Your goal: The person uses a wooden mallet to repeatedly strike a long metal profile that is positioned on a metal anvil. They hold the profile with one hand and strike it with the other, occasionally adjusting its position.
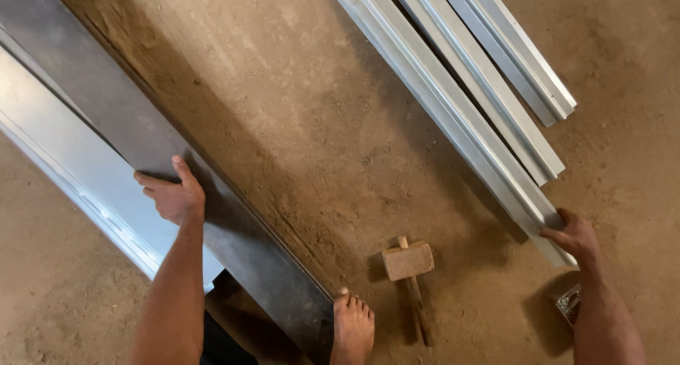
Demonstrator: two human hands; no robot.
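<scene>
Dirt floor (297,124), left hand (172,195) on metal sheet (106,117), right hand (575,236) gripping channel (453,117)

One camera on my head, looking almost straight down at the dirt floor (319,124).

There is just this single view, so no second one overlaps it. It hangs above my standing height and takes in my left hand (172,195) and right hand (575,236) at the lower edge, my bare foot (352,329) directly beneath, and long metal pieces running off the top and left borders, seen close enough to show grit in the soil.
</scene>
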